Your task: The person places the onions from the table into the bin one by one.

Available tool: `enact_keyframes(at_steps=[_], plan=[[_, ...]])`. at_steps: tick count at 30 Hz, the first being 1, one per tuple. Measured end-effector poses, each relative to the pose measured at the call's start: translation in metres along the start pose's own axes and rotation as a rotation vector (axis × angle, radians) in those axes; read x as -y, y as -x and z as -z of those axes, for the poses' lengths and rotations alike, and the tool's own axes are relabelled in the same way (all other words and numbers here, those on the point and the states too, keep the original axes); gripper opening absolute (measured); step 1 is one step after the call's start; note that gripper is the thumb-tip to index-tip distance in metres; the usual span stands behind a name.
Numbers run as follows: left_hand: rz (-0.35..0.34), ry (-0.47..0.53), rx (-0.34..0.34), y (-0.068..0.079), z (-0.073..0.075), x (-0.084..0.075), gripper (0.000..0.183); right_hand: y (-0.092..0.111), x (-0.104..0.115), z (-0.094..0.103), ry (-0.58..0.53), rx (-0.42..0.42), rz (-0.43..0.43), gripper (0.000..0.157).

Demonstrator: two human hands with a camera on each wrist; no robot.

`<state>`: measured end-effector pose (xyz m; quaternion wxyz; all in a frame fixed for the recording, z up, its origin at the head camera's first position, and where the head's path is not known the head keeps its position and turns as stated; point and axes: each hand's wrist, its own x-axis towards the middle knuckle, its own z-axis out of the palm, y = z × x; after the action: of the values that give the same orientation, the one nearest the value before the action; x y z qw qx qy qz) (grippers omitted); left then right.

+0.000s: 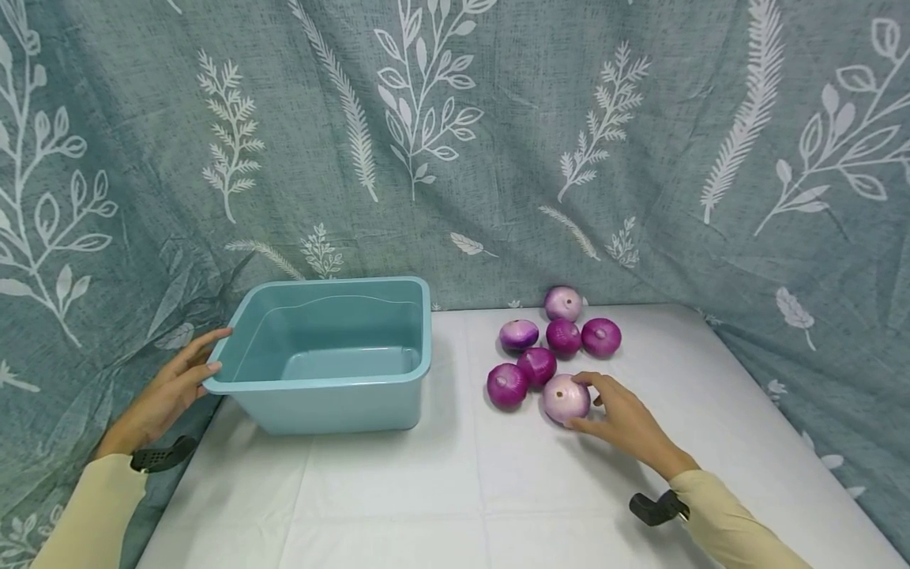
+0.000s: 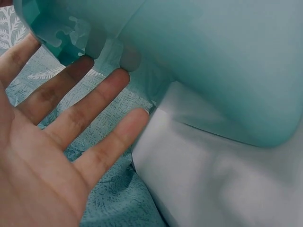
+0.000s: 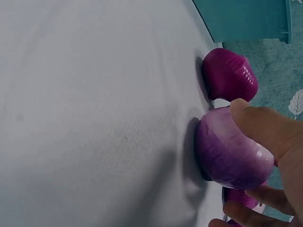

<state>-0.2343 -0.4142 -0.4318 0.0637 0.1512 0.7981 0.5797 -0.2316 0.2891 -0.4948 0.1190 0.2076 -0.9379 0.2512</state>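
Observation:
A pale purple-and-white onion (image 1: 566, 398) rests on the white cloth, nearest of its group. My right hand (image 1: 626, 419) grips it from the right, thumb on the near side and forefinger on the far side. In the right wrist view, the thumb (image 3: 265, 127) lies across this onion (image 3: 232, 151). A blue-green plastic tub (image 1: 320, 407) stands at the left of the table. With its fingers spread and fairly straight, my left hand (image 1: 167, 391) touches the tub's left rim. The left wrist view shows the fingers (image 2: 90, 111) against the tub's outer side (image 2: 222, 61).
Several more onions lie close behind and beside the held one, among them a dark purple onion (image 1: 507, 386) and a pale onion (image 1: 563, 303) near the back edge. White cloth (image 1: 398, 498) covers the table. A leaf-patterned curtain (image 1: 498, 158) hangs behind and at both sides.

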Motion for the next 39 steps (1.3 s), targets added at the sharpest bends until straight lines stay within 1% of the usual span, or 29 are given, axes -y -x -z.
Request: enact_keyframes(at_steps=[6,8,12,18,21,25,28,30,37,39], plan=[[-0.013,0.017,0.007,0.0,0.001,0.001,0.059,-0.005,-0.005,-0.007,-0.021,-0.006,-0.018,0.063],[-0.014,0.021,0.007,0.0,0.001,0.001,0.059,-0.006,-0.006,-0.008,-0.028,-0.007,-0.023,0.064],[-0.015,0.024,-0.001,-0.001,0.001,0.001,0.059,-0.008,-0.007,-0.01,-0.041,-0.006,-0.029,0.068],[-0.014,0.025,-0.015,-0.001,0.0,0.001,0.059,-0.009,-0.006,-0.01,-0.023,-0.009,-0.016,0.076],[-0.013,0.017,-0.016,0.0,-0.001,0.002,0.059,-0.009,-0.005,-0.007,-0.044,-0.014,-0.017,0.077],[-0.023,0.01,-0.002,0.0,0.0,0.003,0.059,-0.012,-0.002,0.0,-0.115,-0.022,-0.028,0.075],[-0.022,0.009,-0.007,0.001,0.001,0.004,0.059,-0.017,0.002,0.006,-0.158,-0.034,-0.021,0.074],[-0.023,0.01,-0.006,0.002,0.001,0.004,0.059,-0.021,0.005,0.009,-0.165,-0.045,-0.008,0.075],[0.015,0.006,-0.031,0.0,0.0,0.001,0.058,-0.034,0.019,0.017,-0.145,-0.067,0.026,0.079],[0.008,0.009,-0.024,0.0,0.0,0.001,0.059,-0.037,0.025,0.019,-0.145,-0.069,0.034,0.079]])
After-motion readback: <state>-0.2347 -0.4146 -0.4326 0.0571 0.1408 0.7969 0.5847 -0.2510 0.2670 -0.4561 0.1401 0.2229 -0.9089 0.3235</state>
